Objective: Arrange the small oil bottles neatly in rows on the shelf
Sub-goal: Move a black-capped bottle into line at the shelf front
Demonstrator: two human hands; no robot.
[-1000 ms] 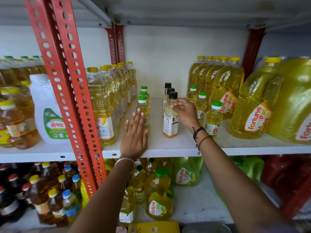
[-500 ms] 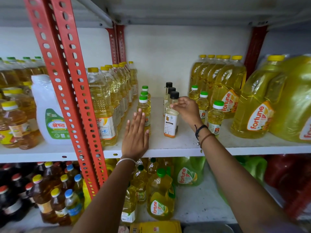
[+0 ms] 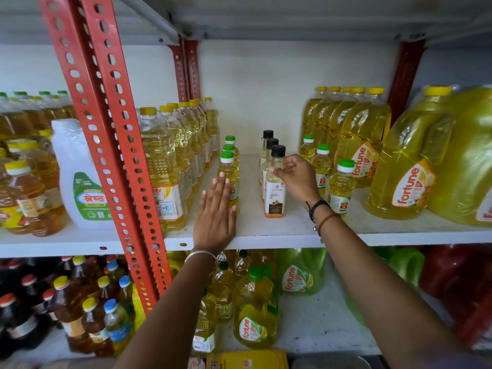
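Note:
Three rows of small oil bottles stand on the white shelf. The left row has green caps, and its front bottle touches the fingertips of my left hand, which lies flat and open on the shelf. The middle row has black caps. My right hand is beside its front bottle, fingers loosely curled and apart, thumb tip resting on the bottle's shoulder. A third green-capped row stands just right of my right wrist.
Tall yellow-capped oil bottles line the left side, and large Fortune jugs fill the right. A red perforated upright stands at the shelf's left front. The lower shelf holds more bottles.
My right hand has loosened from the neck of the front black-capped bottle and drawn slightly right. My left hand stays flat on the shelf.

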